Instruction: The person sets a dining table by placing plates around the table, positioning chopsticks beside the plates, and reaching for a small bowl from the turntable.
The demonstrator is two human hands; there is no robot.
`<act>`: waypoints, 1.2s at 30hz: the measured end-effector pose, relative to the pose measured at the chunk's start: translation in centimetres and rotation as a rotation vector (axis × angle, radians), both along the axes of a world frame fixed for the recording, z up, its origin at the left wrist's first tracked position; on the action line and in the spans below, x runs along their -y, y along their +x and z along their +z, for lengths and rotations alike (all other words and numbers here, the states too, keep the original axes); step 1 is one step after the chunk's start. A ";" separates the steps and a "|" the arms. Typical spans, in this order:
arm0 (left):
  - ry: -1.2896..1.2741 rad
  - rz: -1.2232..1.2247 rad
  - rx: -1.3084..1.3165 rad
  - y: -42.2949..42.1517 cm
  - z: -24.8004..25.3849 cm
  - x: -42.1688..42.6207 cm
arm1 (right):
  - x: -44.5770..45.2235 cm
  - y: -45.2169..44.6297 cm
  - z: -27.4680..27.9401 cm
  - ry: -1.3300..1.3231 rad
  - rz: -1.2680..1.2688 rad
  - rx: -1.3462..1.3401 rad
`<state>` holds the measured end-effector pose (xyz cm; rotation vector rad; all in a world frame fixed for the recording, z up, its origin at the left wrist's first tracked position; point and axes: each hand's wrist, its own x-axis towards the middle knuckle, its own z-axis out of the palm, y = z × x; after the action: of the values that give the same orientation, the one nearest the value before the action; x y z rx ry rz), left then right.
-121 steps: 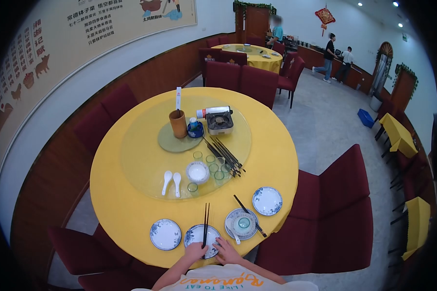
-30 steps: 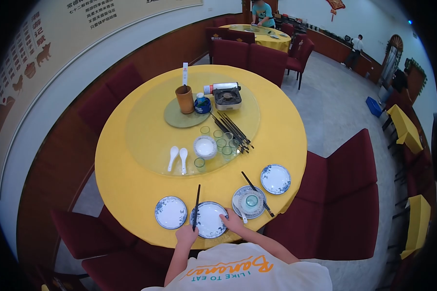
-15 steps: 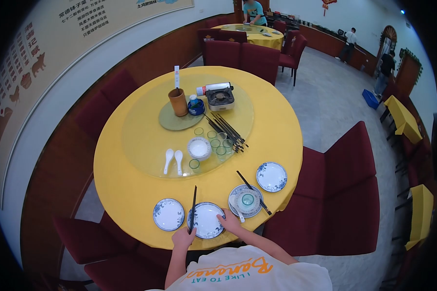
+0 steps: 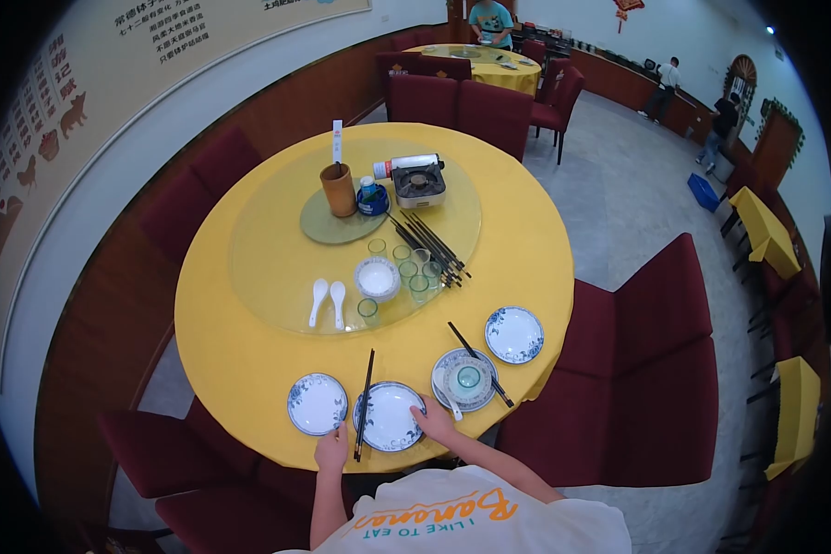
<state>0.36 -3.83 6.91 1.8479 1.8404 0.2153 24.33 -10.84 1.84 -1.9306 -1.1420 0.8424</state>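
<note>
My right hand (image 4: 437,421) grips the right rim of a blue-and-white plate (image 4: 392,417) at the table's near edge, thumb on top. A pair of black chopsticks (image 4: 366,406) lies across that plate's left edge. Just left of them, my left hand (image 4: 331,448) pinches the near rim of another blue-and-white plate (image 4: 316,403). To the right, a plate holds a bowl with a green-tinted glass (image 4: 469,377) in it. A white spoon (image 4: 447,401) and chopsticks (image 4: 481,364) rest on that stack. A further patterned plate (image 4: 515,335) lies beyond it.
On the glass turntable (image 4: 268,300) stand bowls (image 4: 377,278), two white spoons (image 4: 338,305), several glasses (image 4: 369,310), a bundle of chopsticks (image 4: 431,247), a wooden holder (image 4: 338,190) and a portable gas stove (image 4: 419,186). Red chairs (image 4: 619,397) surround the table. Other people (image 4: 491,25) are farther back.
My left hand has let go of the chopsticks and moved left to the rim of the left plate. The chopsticks now lie at the middle plate's edge. My right hand stays on its plate.
</note>
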 end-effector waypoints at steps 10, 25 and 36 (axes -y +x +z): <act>-0.113 -0.069 0.158 0.1 -2.2 0.0 | -0.1 -0.2 -0.5 0.045 -0.022 0.005; -0.277 -0.050 0.318 0.6 -4.2 -1.5 | -0.4 0.8 0.5 0.007 0.072 0.004; -0.135 0.073 0.473 0.6 -5.4 -0.2 | -0.6 1.1 1.2 -0.089 0.092 -0.030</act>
<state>0.98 -3.67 1.48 1.4830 1.5494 0.4947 25.46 -10.23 3.07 -1.9429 -1.2015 0.9837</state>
